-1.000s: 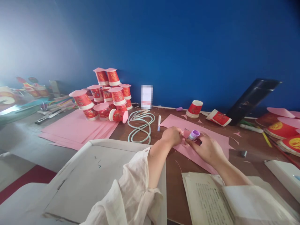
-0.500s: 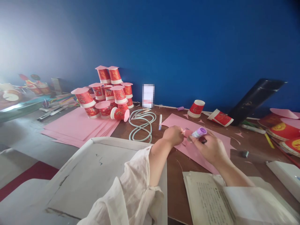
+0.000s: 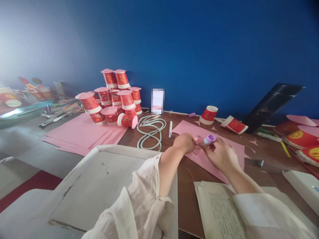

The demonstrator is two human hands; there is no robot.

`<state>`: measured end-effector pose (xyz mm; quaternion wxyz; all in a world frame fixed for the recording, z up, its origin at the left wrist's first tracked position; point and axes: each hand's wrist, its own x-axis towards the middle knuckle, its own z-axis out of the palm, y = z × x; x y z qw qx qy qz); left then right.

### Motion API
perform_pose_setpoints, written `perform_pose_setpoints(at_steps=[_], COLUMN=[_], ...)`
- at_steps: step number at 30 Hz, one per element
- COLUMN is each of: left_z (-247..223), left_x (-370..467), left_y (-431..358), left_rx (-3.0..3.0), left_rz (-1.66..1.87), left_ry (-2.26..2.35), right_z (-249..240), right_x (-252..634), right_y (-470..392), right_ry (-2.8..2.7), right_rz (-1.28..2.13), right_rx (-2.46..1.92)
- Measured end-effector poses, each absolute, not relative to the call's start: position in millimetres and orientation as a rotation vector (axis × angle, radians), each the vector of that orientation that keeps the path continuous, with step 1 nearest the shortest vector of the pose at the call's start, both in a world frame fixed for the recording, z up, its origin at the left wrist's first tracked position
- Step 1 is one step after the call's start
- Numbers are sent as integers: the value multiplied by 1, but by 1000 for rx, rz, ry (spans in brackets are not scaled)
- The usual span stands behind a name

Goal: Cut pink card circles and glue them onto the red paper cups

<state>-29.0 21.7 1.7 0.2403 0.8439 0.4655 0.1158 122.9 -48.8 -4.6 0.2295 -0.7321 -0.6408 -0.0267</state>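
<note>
A glue stick (image 3: 210, 139) with a purple end is gripped in the fingers of my right hand (image 3: 223, 155), tilted toward my left hand. My left hand (image 3: 184, 143) is closed, pinching a small pink paper piece (image 3: 198, 141) that the glue stick's other end meets or nearly meets. Both hands are above a large pink paper sheet (image 3: 184, 127) on the brown table (image 3: 185, 199). A slim white-and-blue stick (image 3: 170, 129) lies just beyond my left hand. My fingers hide much of the small paper.
Red paper cups with pink paper tops (image 3: 126, 99) stand stacked at left, beside pink sheets (image 3: 64, 132). A coiled cable (image 3: 149, 132), a phone (image 3: 157, 101), a red cup (image 3: 208, 115), a tipped cup (image 3: 234, 125), a black case (image 3: 271, 106) and an open book (image 3: 214, 205) surround the hands.
My right hand has shifted slightly left with the glue stick, bringing it closer to the pink paper piece. My left hand has hardly moved.
</note>
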Motion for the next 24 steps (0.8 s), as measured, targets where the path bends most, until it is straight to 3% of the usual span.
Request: perform_pose_setpoints(at_steps=[24], left_z=[-6], left_x=[-30], left_y=[23], left_rx=[2344], left_rz=[390], left_ry=[1254], right_z=[-2], right_x=[121], right_y=[-64], right_ry=[-1817], right_rz=[-16], right_rx=[-2007])
